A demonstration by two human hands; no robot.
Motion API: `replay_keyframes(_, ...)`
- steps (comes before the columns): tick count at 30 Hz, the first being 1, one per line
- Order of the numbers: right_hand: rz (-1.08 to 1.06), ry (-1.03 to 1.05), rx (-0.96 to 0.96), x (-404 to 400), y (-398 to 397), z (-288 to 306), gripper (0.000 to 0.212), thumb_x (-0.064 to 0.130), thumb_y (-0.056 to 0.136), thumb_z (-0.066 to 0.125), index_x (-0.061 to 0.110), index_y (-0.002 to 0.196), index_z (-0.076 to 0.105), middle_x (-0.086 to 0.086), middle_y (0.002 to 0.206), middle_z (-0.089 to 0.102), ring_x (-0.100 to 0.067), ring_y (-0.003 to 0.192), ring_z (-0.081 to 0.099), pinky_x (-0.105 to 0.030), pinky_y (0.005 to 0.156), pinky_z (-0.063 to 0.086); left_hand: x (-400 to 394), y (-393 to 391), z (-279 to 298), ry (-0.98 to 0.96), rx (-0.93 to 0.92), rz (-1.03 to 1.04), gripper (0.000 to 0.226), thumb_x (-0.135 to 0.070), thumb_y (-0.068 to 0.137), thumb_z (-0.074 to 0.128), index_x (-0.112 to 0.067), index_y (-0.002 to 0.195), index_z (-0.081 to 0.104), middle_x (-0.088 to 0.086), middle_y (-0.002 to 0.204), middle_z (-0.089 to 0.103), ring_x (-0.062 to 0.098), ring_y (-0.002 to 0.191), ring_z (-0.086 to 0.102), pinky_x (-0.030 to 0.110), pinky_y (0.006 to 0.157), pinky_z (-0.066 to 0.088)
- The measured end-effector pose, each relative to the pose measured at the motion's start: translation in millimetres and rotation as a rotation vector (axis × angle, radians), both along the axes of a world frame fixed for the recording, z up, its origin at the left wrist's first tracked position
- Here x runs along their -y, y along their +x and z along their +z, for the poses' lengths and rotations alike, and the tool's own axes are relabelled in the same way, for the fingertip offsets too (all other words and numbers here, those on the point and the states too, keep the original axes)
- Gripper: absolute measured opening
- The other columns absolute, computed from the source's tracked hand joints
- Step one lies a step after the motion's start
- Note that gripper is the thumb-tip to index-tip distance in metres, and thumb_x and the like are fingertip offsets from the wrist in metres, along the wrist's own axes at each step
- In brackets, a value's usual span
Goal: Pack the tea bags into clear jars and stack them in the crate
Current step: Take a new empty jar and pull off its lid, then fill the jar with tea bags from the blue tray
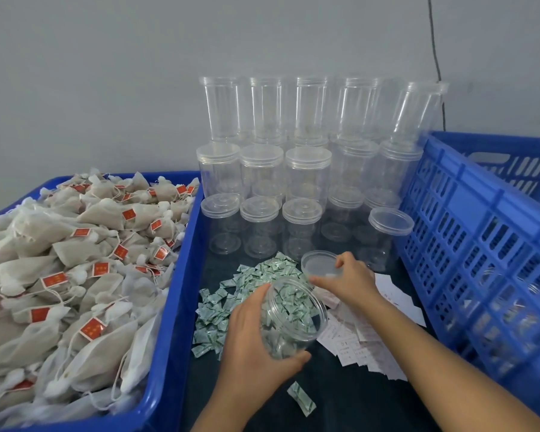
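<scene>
Between the two hands, low over the dark table (340, 400), a clear jar (289, 319) is tipped on its side, its long axis running from the left hand up toward the right, open mouth facing the right hand. The left hand (256, 341) wraps the jar's body, fingers over the top and thumb under the base, clamped on smooth, ribbed-neck plastic. The right hand (353, 283) pinches a shallow round lid (320, 264) by its edge just beyond the mouth, so the right hand is the nearer one for capping; closing likely calls for squaring the lid to the tilted rim. What shows through the jar may be the small green-and-white sachets (231, 294) heaped on the table behind it; whether any lie inside cannot be told. Well to the left of the left hand, a blue bin (172, 322) is piled with soft, gauzy tea bags (85, 269) on strings with red tags. Beyond both hands stand stacked lidded jars (306, 169), rigid and glossy. Right of the right hand sits the slotted blue crate (468, 232), with paper slips (365, 341) scattered below the wrist.
</scene>
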State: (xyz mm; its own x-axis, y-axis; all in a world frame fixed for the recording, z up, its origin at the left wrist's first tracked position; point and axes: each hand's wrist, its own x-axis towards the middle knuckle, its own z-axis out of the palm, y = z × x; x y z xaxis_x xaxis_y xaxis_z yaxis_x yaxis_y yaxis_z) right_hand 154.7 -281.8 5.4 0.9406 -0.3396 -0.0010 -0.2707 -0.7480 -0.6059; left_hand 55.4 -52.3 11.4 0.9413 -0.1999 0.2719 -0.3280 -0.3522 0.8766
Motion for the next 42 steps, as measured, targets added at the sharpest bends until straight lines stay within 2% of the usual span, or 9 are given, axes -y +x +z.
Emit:
replay_keyframes(5,0.013,-0.07,-0.005,1,-2,1,0.066,0.074,0.065,0.072,0.027,0.102,0.043,0.004,0.105,0.048,-0.025,0.114,0.046,-0.038,0.094,0.034,4,-2,1,-0.008,-0.017,0.016,0.112,-0.059,0.039,0.082,-0.058,0.134,0.023,-0.042,0.123,0.027,-0.011,0.124,0.033,0.038,0.104,0.044)
replay_keyframes(9,0.05,-0.086,-0.02,2,-3,6,0.068,0.073,0.068,0.071,0.026,0.11,0.044,0.001,0.124,0.053,-0.024,0.118,0.048,-0.04,0.098,0.033,4,-4,-1,-0.021,-0.022,0.03,0.113,-0.059,0.039,0.082,-0.057,0.135,0.023,-0.034,0.128,0.031,-0.009,0.125,0.033,0.037,0.105,0.044)
replay_keyframes(17,0.138,-0.073,0.104,-14,-18,35,0.07,0.058,0.076,0.074,0.022,0.13,0.048,0.002,0.135,0.049,-0.021,0.125,0.044,-0.042,0.106,0.029,1,-2,7,-0.133,-0.034,0.058,0.108,-0.04,0.044,0.092,-0.051,0.134,0.033,-0.023,0.13,0.042,0.003,0.125,0.043,0.037,0.101,0.047)
replay_keyframes(22,0.331,0.027,0.163,-40,-27,74,0.062,0.051,0.084,0.071,0.024,0.135,0.048,0.005,0.141,0.049,-0.016,0.132,0.044,-0.044,0.114,0.031,-1,-13,33,-0.109,0.11,0.112,0.098,-0.05,0.046,0.089,-0.068,0.12,0.027,-0.044,0.122,0.036,-0.021,0.118,0.034,-0.002,0.085,0.035)
replay_keyframes(27,0.52,0.118,0.231,-79,-24,115,0.049,0.039,0.086,0.073,0.024,0.129,0.053,0.008,0.127,0.056,-0.008,0.115,0.051,-0.028,0.094,0.04,-19,-22,71,-0.171,0.178,0.153,0.098,-0.057,0.044,0.087,-0.065,0.122,0.027,-0.041,0.124,0.041,-0.019,0.118,0.039,0.006,0.087,0.038)
replay_keyframes(31,0.678,0.028,0.256,-125,-10,135,0.027,0.033,0.089,0.071,0.023,0.111,0.059,0.013,0.102,0.06,-0.002,0.091,0.056,-0.02,0.076,0.042,-50,-27,90,-0.236,0.243,0.229,0.094,-0.056,0.046,0.084,-0.061,0.126,0.033,-0.03,0.129,0.048,0.001,0.121,0.052,0.024,0.095,0.049)
replay_keyframes(33,0.754,-0.01,0.254,-152,-3,141,0.019,0.031,0.09,0.069,0.018,0.101,0.061,0.011,0.094,0.062,-0.003,0.085,0.058,-0.018,0.069,0.042,-68,-28,94,-0.221,0.291,0.306,0.095,-0.059,0.047,0.082,-0.059,0.128,0.033,-0.035,0.127,0.046,-0.005,0.12,0.05,0.016,0.092,0.046)
replay_keyframes(37,0.876,-0.053,0.211,-206,10,143,0.025,0.028,0.092,0.068,0.007,0.105,0.068,-0.011,0.099,0.07,-0.027,0.093,0.065,-0.04,0.083,0.053,-102,-28,94,-0.202,0.266,0.445,0.103,-0.063,0.042,0.08,-0.057,0.131,0.03,-0.027,0.132,0.046,-0.003,0.125,0.044,0.03,0.103,0.042)
replay_keyframes(42,1.002,-0.073,0.232,-262,28,145,0.03,0.027,0.095,0.066,0.014,0.121,0.067,-0.003,0.114,0.07,-0.017,0.101,0.064,-0.017,0.072,0.043,-132,-29,87,-0.18,0.201,0.533,0.108,-0.053,0.045,0.089,-0.048,0.136,0.03,-0.022,0.133,0.046,0.004,0.124,0.046,0.039,0.1,0.047)
